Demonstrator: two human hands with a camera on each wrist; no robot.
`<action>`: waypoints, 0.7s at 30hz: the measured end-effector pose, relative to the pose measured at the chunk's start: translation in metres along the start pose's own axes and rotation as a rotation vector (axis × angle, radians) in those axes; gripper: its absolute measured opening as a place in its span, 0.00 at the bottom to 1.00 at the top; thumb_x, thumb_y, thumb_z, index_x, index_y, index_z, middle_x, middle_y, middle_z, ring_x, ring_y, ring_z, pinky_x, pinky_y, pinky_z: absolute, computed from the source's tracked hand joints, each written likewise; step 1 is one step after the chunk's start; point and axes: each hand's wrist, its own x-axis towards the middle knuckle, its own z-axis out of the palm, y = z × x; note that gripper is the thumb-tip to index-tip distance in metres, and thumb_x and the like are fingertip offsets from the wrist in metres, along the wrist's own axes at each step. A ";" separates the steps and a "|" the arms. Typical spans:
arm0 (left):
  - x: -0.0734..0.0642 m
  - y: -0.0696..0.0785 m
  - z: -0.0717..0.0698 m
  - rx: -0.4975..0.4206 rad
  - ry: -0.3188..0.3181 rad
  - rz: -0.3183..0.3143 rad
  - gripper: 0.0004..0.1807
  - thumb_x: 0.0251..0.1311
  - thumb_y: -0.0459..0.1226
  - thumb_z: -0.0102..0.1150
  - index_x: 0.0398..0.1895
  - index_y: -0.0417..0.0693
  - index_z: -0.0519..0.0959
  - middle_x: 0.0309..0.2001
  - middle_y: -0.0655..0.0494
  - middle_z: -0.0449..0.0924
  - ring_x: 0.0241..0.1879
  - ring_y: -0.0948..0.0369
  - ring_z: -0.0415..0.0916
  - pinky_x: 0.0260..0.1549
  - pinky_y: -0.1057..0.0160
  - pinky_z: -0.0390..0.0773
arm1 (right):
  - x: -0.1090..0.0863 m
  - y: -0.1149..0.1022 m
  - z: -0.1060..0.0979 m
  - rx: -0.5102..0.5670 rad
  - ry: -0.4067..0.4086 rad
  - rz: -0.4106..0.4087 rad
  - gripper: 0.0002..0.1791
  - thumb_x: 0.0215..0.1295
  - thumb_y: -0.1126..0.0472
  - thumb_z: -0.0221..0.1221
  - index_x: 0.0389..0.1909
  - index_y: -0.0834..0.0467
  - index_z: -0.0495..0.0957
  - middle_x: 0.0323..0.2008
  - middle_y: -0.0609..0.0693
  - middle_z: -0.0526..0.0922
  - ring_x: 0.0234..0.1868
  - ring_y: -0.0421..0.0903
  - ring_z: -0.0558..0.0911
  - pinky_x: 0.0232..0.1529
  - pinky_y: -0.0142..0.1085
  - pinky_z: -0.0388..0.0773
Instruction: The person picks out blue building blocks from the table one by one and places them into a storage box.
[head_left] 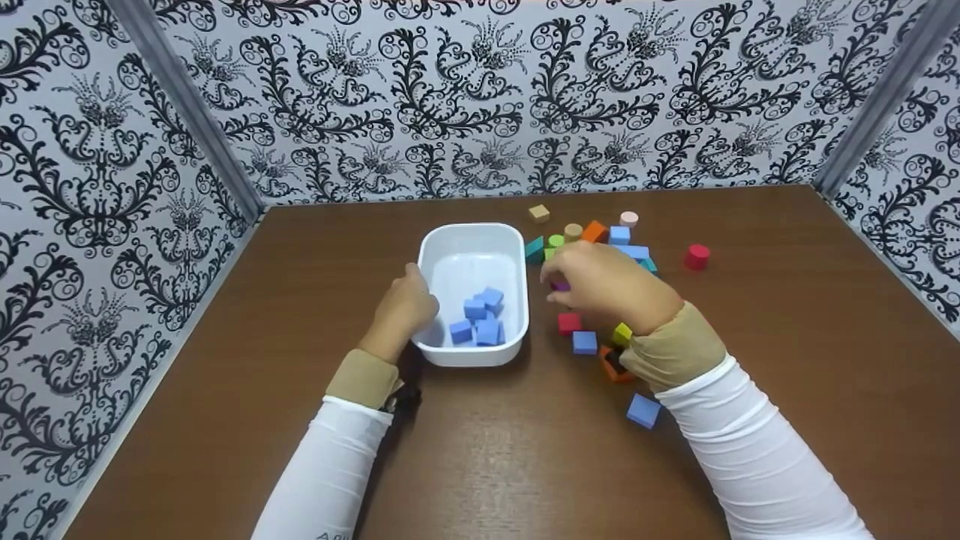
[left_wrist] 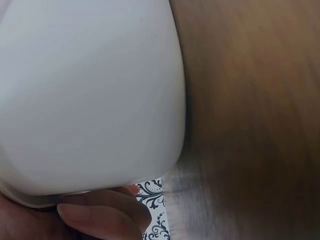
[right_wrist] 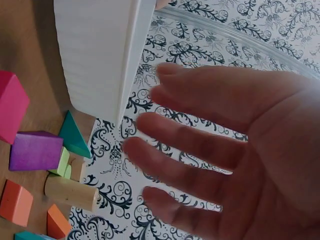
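Observation:
My left hand [head_left: 403,309] grips the left rim of a white plastic tub [head_left: 471,358], its fingers curled at the edge; the left wrist view shows the tub's outer wall [left_wrist: 90,100] close up. Inside the tub lie several blue blocks [head_left: 487,331], bunched at the near end. To its right, my right hand [head_left: 600,283] hovers over a scatter of coloured blocks. The right wrist view has its fingers [right_wrist: 190,140] loosely spread, holding nothing. Beneath it are a purple block [right_wrist: 35,152], a pinkish-red block [right_wrist: 12,107] and a wooden cylinder [right_wrist: 72,192].
Blue blocks [head_left: 584,343] and an orange piece [head_left: 611,367] lie near my right wrist. Another blue block [head_left: 643,411] is closer to me. A red cylinder [head_left: 697,257] stands off right. Patterned walls [head_left: 480,90] border the brown table [head_left: 480,450].

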 end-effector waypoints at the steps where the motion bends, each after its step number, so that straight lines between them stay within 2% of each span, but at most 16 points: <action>1: 0.000 0.000 0.000 0.000 -0.001 0.001 0.39 0.68 0.31 0.48 0.80 0.26 0.51 0.65 0.24 0.75 0.62 0.38 0.79 0.62 0.41 0.78 | -0.002 0.001 0.000 -0.002 -0.023 0.013 0.08 0.68 0.59 0.72 0.44 0.57 0.90 0.39 0.51 0.88 0.42 0.51 0.84 0.52 0.47 0.85; 5: 0.000 0.000 0.000 -0.005 -0.004 -0.003 0.39 0.68 0.31 0.48 0.80 0.26 0.50 0.65 0.25 0.75 0.62 0.38 0.79 0.61 0.41 0.79 | -0.007 0.004 0.004 -0.004 -0.088 0.054 0.06 0.67 0.58 0.72 0.40 0.56 0.90 0.36 0.49 0.88 0.36 0.49 0.84 0.44 0.45 0.86; 10: 0.000 0.001 -0.001 -0.006 0.003 -0.006 0.36 0.68 0.32 0.49 0.78 0.27 0.54 0.62 0.26 0.77 0.59 0.38 0.80 0.59 0.41 0.80 | -0.012 0.009 0.014 -0.020 -0.132 0.066 0.09 0.64 0.60 0.73 0.41 0.60 0.90 0.34 0.51 0.87 0.31 0.48 0.83 0.38 0.42 0.86; 21: 0.000 0.000 -0.002 -0.001 -0.016 -0.006 0.36 0.68 0.32 0.48 0.78 0.26 0.54 0.63 0.26 0.76 0.61 0.37 0.79 0.60 0.40 0.79 | -0.019 0.011 0.032 -0.080 -0.172 0.045 0.14 0.58 0.64 0.76 0.46 0.59 0.90 0.35 0.52 0.87 0.34 0.50 0.83 0.43 0.46 0.87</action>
